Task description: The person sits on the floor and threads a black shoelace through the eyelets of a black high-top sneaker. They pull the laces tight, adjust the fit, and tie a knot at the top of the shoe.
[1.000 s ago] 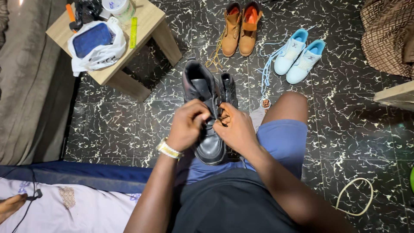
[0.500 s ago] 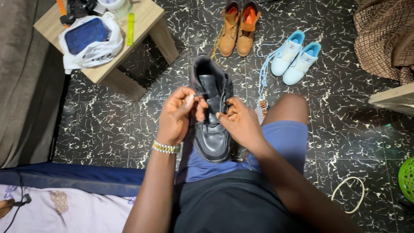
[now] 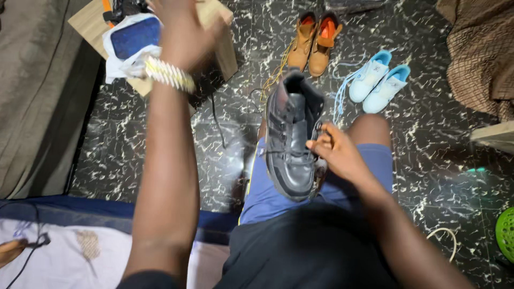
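Note:
A black lace-up shoe (image 3: 292, 144) rests on my lap, toe toward me, over blue shorts (image 3: 267, 192). My right hand (image 3: 334, 152) grips the shoe's right side at the eyelets. My left hand (image 3: 182, 32) is raised high above the shoe, blurred, fingers closed, with a beaded bracelet (image 3: 168, 74) on the wrist. A thin black shoelace (image 3: 218, 123) runs from below that hand down toward the shoe's left side.
Tan boots (image 3: 313, 45) and light blue sneakers (image 3: 377, 80) stand on the dark marbled floor. A small wooden table (image 3: 217, 32) holds a white bag (image 3: 128, 43). Brown cloth (image 3: 482, 53) and a green basket (image 3: 506, 233) lie right. Another person's hand (image 3: 10, 251) is at bottom left.
My left hand has left the shoe and shot upward, drawing the black lace out. My right hand stays on the shoe, which now lies higher and more tilted.

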